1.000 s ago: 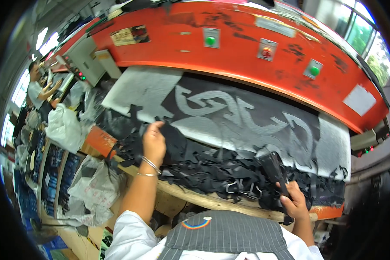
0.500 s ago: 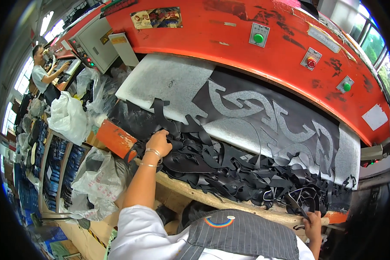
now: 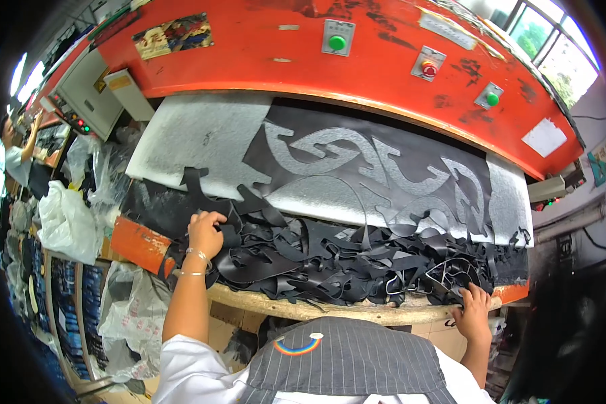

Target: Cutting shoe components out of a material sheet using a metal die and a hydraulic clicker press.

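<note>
Wooden ledge, scraps at left fingers

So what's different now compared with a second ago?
The right hand moved down to the bench's wooden front edge; the dark object it held over the black scraps no longer shows in its fingers. The left hand stays at the scraps' left end; the cut sheet looks unmoved.

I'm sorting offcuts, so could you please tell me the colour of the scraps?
The scraps are black, best seen in the head view.
</note>
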